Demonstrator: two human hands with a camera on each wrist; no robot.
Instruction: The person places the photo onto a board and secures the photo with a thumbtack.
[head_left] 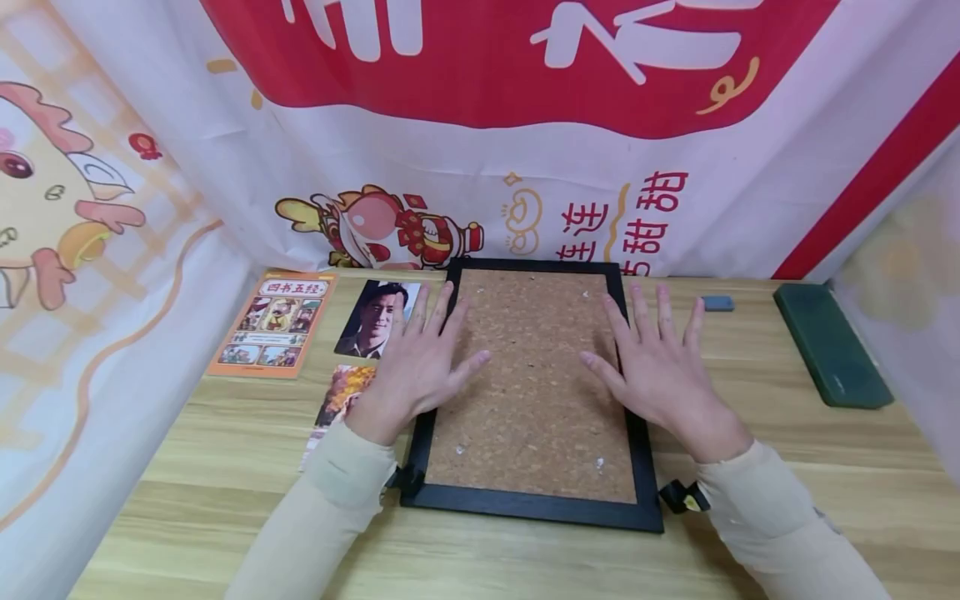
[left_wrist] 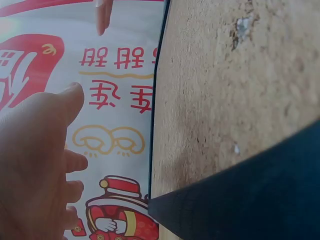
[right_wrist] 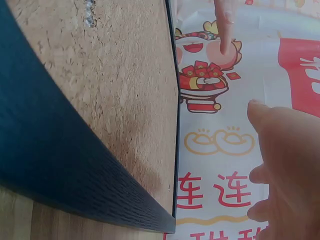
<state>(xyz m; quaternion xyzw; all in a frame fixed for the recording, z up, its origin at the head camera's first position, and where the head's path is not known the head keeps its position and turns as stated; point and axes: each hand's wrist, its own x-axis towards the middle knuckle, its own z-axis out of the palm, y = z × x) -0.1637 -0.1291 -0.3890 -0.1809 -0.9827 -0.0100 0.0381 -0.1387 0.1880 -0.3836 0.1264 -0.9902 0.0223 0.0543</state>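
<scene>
A cork board point(head_left: 532, 392) in a black frame lies flat on the wooden table, with small whitish spots near its corners. Over the frame's left side is my left hand point(head_left: 420, 358), palm down, fingers spread and straight. My right hand point(head_left: 656, 367) is spread the same way over the right side. Neither hand grips anything; the left wrist view shows the left hand point(left_wrist: 37, 155) apart from the frame point(left_wrist: 250, 195). Likewise, the right wrist view has the right hand point(right_wrist: 290, 155) away from the frame's edge point(right_wrist: 90, 155).
Left of the board lie a portrait photo point(head_left: 367, 321), a colourful photo point(head_left: 341, 400) partly hidden by the left arm, and an orange booklet point(head_left: 276, 325). On the right are a small blue block point(head_left: 717, 303) and a dark green case point(head_left: 831, 346). A printed cloth point(head_left: 465, 158) hangs behind.
</scene>
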